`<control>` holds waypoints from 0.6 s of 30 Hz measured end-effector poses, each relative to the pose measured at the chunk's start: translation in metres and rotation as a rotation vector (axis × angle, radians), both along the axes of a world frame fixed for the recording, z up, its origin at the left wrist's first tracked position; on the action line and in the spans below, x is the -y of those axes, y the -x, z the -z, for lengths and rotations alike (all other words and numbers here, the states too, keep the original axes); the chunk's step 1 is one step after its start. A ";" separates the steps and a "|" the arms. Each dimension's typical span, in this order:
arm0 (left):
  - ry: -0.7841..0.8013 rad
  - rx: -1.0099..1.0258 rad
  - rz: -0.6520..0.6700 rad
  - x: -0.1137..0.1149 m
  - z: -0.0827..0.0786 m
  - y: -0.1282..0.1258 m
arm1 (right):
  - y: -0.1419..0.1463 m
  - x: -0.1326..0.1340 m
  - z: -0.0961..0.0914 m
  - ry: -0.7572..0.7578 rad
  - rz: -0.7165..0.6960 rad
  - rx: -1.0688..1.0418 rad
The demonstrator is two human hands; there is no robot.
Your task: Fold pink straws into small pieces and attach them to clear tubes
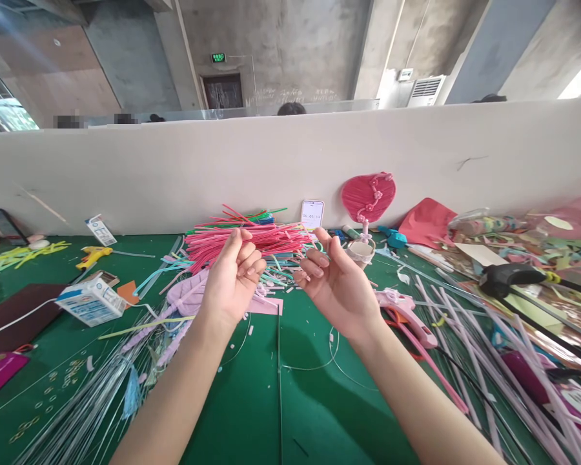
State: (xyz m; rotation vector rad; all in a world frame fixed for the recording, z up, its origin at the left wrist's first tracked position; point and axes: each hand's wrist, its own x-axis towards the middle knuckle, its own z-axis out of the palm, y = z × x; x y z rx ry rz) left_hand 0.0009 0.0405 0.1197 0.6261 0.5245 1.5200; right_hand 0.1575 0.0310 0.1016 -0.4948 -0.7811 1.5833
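My left hand (235, 278) is raised over the table with its palm turned inward. Its fingers are curled and the thumb lies against the index finger; anything pinched there is too thin to make out. Facing it across a gap, my right hand (341, 284) has curled fingers, with thumb and index finger close together; what they hold, if anything, cannot be made out. Behind both hands lies a heap of red and pink pipe cleaners (256, 240). A lilac braided piece (186, 294) rests beside my left hand. A thin clear line (310, 369) curves over the green table (314, 420) below.
A pink glue gun (409, 313) and lilac strips (465, 342) lie right, near paper scraps (552, 252). Wire stems (91, 387), a white-blue box (91, 300) and a yellow glue gun (93, 256) are left. A phone (312, 214) and red oval piece (361, 199) lean on the partition (174, 168).
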 end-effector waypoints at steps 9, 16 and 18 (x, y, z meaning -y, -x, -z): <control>0.153 0.140 -0.089 0.027 -0.001 -0.025 | 0.027 0.039 -0.007 -0.198 0.041 -0.006; 0.019 -0.074 -0.088 0.037 -0.001 -0.028 | 0.028 0.041 -0.009 -0.124 0.109 0.006; -0.031 -0.130 -0.087 0.037 0.000 -0.030 | 0.026 0.037 -0.009 -0.115 0.093 0.007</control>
